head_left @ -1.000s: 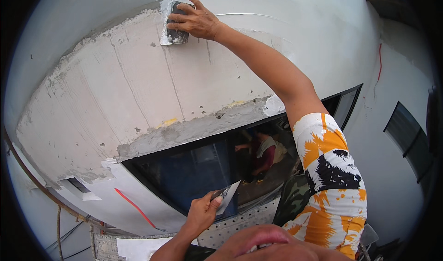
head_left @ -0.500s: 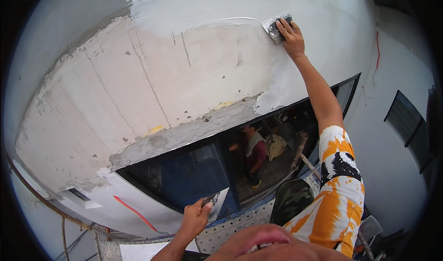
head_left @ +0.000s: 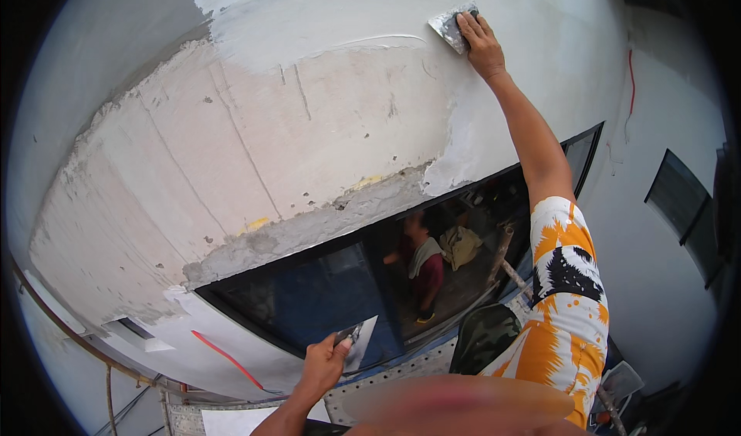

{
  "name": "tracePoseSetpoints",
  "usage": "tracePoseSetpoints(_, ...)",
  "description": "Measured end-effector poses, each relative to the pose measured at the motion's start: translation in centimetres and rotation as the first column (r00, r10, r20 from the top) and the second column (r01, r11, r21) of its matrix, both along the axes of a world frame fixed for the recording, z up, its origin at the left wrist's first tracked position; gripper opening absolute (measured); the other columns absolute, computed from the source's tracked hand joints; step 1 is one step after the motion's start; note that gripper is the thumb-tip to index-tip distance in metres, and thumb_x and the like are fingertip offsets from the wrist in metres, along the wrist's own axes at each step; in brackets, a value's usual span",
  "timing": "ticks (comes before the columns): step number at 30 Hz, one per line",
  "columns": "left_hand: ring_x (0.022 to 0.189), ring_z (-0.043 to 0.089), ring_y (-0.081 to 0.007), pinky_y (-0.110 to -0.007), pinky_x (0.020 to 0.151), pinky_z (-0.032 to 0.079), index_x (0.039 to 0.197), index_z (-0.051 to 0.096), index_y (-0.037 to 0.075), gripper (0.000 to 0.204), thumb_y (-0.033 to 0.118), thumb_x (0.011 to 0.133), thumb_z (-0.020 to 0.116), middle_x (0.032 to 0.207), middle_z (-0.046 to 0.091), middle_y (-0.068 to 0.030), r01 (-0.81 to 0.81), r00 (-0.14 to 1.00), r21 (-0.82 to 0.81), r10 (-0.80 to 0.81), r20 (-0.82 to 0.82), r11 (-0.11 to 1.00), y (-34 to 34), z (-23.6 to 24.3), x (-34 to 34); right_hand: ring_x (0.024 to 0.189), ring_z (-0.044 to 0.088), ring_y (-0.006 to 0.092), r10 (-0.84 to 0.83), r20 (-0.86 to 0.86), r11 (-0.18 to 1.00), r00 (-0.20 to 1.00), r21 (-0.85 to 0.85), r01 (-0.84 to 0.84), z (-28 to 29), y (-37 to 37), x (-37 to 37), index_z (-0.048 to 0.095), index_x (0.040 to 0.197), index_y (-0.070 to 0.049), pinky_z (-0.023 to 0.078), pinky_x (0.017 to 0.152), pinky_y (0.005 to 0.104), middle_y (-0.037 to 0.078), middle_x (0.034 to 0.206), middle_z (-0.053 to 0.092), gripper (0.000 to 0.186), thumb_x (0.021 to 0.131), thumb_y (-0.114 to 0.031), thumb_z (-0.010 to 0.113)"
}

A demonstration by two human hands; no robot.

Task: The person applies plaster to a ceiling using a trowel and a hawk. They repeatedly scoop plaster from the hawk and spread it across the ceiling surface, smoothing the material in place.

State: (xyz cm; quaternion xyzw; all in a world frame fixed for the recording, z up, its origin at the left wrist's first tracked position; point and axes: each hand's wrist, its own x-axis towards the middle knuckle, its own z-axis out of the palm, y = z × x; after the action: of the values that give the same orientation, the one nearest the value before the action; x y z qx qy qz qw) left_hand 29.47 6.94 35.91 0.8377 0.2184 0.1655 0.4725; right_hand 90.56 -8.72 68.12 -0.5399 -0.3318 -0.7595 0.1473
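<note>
My right hand [head_left: 484, 50] is raised high against the wall, its fingers closed over the back of a flat metal plastering trowel [head_left: 446, 32] smeared with pale putty. Its blade lies on or very close to the white-coated wall [head_left: 532, 42], just above the end of a thin putty ridge [head_left: 378, 38]. Below that ridge spreads a bare pinkish-grey patch [head_left: 347, 119] with cracks and small holes. Low in the middle, my left hand [head_left: 321, 368] grips the handle of a putty knife [head_left: 363, 341]. That wide, light blade points up in front of the dark window, apart from the wall.
A dark-framed window [head_left: 309, 282] runs beneath the patch; a person [head_left: 426, 262] shows in its glass. Perforated metal planks [head_left: 394, 374] lie below me. Scaffold poles [head_left: 502, 255] stand near the right. A red conduit [head_left: 226, 359] sticks out of the wall at lower left.
My right hand and the trowel have moved slightly up the wall, off the end of the putty ridge. My left hand keeps its hold on the putty knife, nearly still.
</note>
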Motion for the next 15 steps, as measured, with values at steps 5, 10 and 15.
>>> tracePoseSetpoints(5, 0.06, 0.045, -0.0142, -0.034, 0.058, 0.043, 0.104, 0.066, -0.003, 0.03, 0.027, 0.101, 0.062, 0.062, 0.053, -0.0152, -0.003, 1.0, -0.012, 0.003, 0.013, 1.0, 0.4, -0.2, -0.1, 0.121, 0.062, 0.0332, -0.122, -0.362, 0.988, 0.924, 0.047, 0.149, -4.1, -4.1, -0.5, 0.06, 0.137, -0.023, 0.057, 0.093, 0.0444, -0.001, 0.141, 0.061, 0.052, 0.086, -0.008, 0.063)
tracePoseSetpoints(10, 0.066, 0.05, -0.0105, -0.03, 0.062, 0.046, 0.109, 0.067, -0.002, 0.033, 0.029, 0.102, 0.061, 0.069, 0.061, -0.0092, 0.001, 0.998, -0.063, 0.003, 0.061, 0.998, 0.2, 0.4, 0.0, 0.12, 0.062, 0.0313, -0.121, -0.455, 0.97, 0.882, 0.135, 0.202, 6.0, -2.6, -0.8, 0.053, 0.143, -0.034, 0.061, 0.083, 0.0445, -0.006, 0.142, 0.059, 0.056, 0.091, -0.012, 0.055)
tracePoseSetpoints(15, 0.087, 0.055, -0.0051, -0.022, 0.078, 0.045, 0.117, 0.067, -0.002, 0.034, 0.029, 0.106, 0.059, 0.097, 0.066, 0.0022, 0.021, 0.911, -0.505, 0.192, 0.366, 0.863, 1.0, 0.5, 0.4, 0.101, 0.069, 0.0257, -0.073, -0.358, 0.997, 0.931, -0.006, 0.076, -2.1, 0.6, -3.3, 0.068, 0.122, -0.011, 0.06, 0.078, 0.0388, 0.01, 0.122, 0.07, 0.027, 0.099, -0.007, 0.055)
